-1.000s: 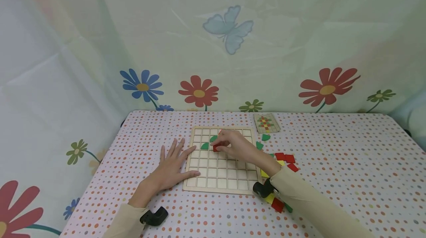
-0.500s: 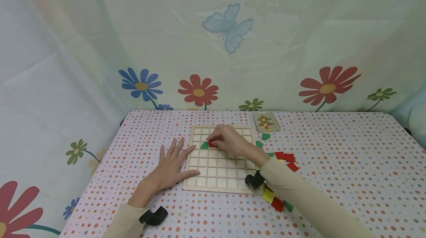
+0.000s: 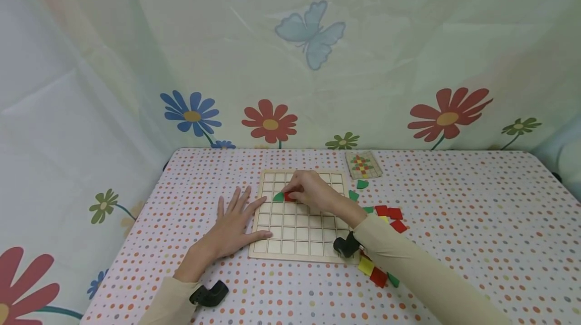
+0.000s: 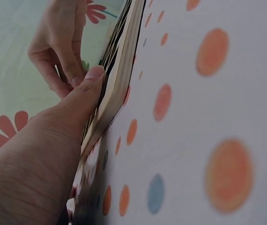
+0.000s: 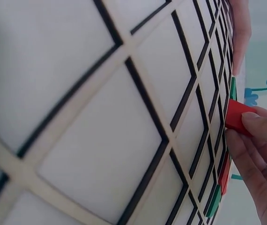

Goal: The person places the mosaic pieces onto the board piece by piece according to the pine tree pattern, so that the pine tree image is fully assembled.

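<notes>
My right hand (image 3: 315, 195) pinches a red square tile (image 3: 288, 197) between thumb and fingers at a cell of the wooden grid board (image 3: 290, 258). The right wrist view shows this red tile (image 5: 239, 116) tilted, one edge at the grid. Just left of it lies a green quarter-round tile (image 3: 278, 197) in a cell. Another red tile (image 5: 225, 173) and a green tile (image 5: 213, 201) sit on the board in the right wrist view; my hand covers them in the head view. My left hand (image 3: 230, 231) lies with fingers spread, thumb and forefinger on the board's left edge.
Loose red (image 3: 398, 226), yellow (image 3: 365, 265) and green (image 3: 362, 184) tiles lie right of the board, some hidden by my right forearm. A pattern card (image 3: 364, 165) lies behind them. A printed cloth backdrop (image 3: 386, 62) rises beyond the dotted table.
My right hand has carried the red tile slightly left and away from me, up beside the green quarter-round, then stayed there. My left hand keeps its place on the board's edge.
</notes>
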